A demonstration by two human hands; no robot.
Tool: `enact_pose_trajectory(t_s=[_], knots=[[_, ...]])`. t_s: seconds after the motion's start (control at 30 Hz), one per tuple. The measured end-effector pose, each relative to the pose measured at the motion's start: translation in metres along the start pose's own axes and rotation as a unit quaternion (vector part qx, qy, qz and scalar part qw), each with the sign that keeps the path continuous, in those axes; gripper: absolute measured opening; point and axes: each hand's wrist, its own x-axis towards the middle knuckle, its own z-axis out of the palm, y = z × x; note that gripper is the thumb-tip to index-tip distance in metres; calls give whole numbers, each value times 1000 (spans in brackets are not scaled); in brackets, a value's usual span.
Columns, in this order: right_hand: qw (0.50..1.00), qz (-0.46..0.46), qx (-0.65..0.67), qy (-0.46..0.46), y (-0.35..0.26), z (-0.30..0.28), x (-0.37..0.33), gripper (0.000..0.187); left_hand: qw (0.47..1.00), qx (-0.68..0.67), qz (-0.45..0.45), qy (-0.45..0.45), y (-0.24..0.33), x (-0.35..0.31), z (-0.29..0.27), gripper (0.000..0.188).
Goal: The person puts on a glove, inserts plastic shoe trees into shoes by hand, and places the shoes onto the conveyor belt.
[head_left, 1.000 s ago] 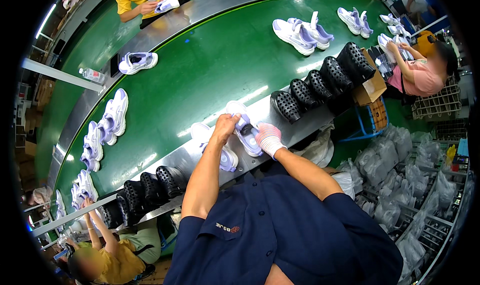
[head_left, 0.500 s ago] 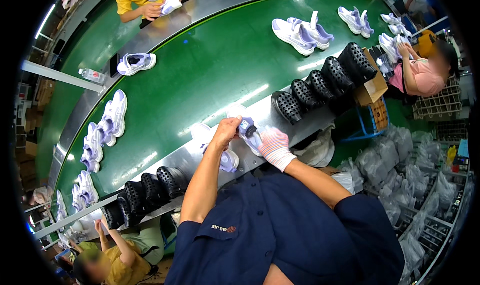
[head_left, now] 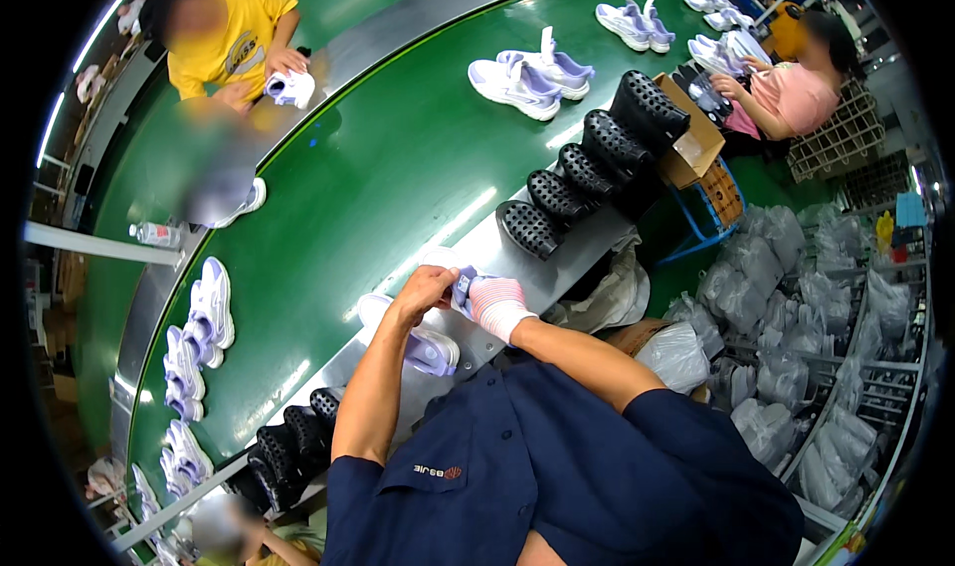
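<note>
A white and lavender sneaker (head_left: 461, 285) is between my two hands at the near edge of the green belt. My left hand (head_left: 426, 293), bare, has its fingers closed on the toe and tongue side. In a pink-and-white striped glove, my right hand (head_left: 499, 305) covers the shoe's opening and heel, its fingers closed on that part. Much of the shoe is hidden behind both hands. Another sneaker of the same colours (head_left: 430, 353) lies on the metal ledge beside my left forearm, partly covered by it.
Black perforated shoe-shaped forms (head_left: 529, 230) line the ledge to the right, and more (head_left: 306, 429) to the left. Sneaker pairs (head_left: 527, 81) stand on the green belt (head_left: 358, 198). Co-workers sit across and at both sides. A rack with plastic-wrapped items (head_left: 766, 268) stands at right.
My right hand has moved in closer to my left, over the shoe's opening, which showed before. The whole view has shifted, and the co-worker in yellow across the belt shows more fully.
</note>
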Motion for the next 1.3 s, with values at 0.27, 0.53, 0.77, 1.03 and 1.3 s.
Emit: enact_pose_trajectory(t_s=[0.27, 0.53, 0.77, 1.03, 1.3], knots=[[997, -51, -38, -36, 9, 0, -12, 22, 962, 136, -105, 210, -11, 37, -32, 64], [994, -98, -22, -51, 19, -23, -28, 28, 965, -156, -105, 180, -49, 66, -31, 45], [978, 22, 190, -86, 40, -100, -67, 52, 979, -122, -61, 152, -57, 78, -37, 43], [972, 80, -80, 206, 122, -182, -58, 51, 924, 158, 4, 349, -73, 76, -45, 50], [975, 104, -173, 88, 137, -166, -11, 54, 884, 242, 142, 375, -14, 2, -33, 38]])
